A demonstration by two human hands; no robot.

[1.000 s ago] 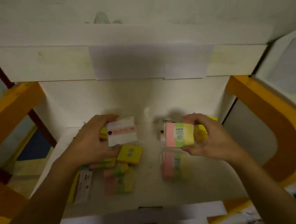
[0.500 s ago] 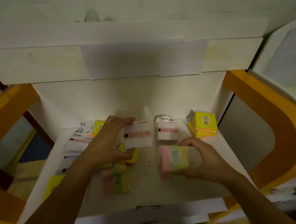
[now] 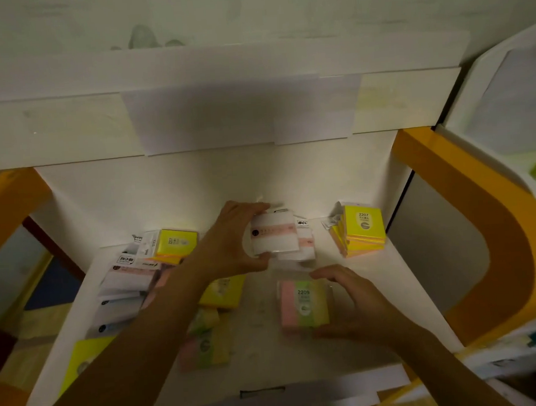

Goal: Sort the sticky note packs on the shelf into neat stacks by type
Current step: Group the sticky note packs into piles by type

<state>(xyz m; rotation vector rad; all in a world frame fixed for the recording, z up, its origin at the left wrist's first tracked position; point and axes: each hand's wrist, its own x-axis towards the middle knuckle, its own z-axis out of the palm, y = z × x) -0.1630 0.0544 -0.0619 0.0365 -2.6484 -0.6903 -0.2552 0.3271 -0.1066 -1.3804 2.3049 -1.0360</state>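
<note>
My left hand (image 3: 231, 243) grips a white pack with a pink band (image 3: 273, 235), held over another white pack (image 3: 304, 246) at the back middle of the shelf. My right hand (image 3: 353, 304) cups the right side of a pink, green and yellow pack marked 2209 (image 3: 302, 305), which rests on a small stack on the shelf. A stack of yellow packs marked 2207 (image 3: 362, 229) stands at the back right. Mixed loose packs lie on the left: white ones (image 3: 123, 282), a yellow one (image 3: 173, 244), another yellow one (image 3: 225, 291) and pastel ones (image 3: 207, 346).
The white shelf board (image 3: 359, 351) is boxed in by a white back wall and orange side frames (image 3: 471, 220). An upper shelf (image 3: 222, 111) hangs low over the work area. A yellow pack (image 3: 84, 358) lies at the shelf's front left edge.
My left hand carried the white pack to the right and back, over the other white pack. My right hand set the 2209 pack down on its stack and stays against it.
</note>
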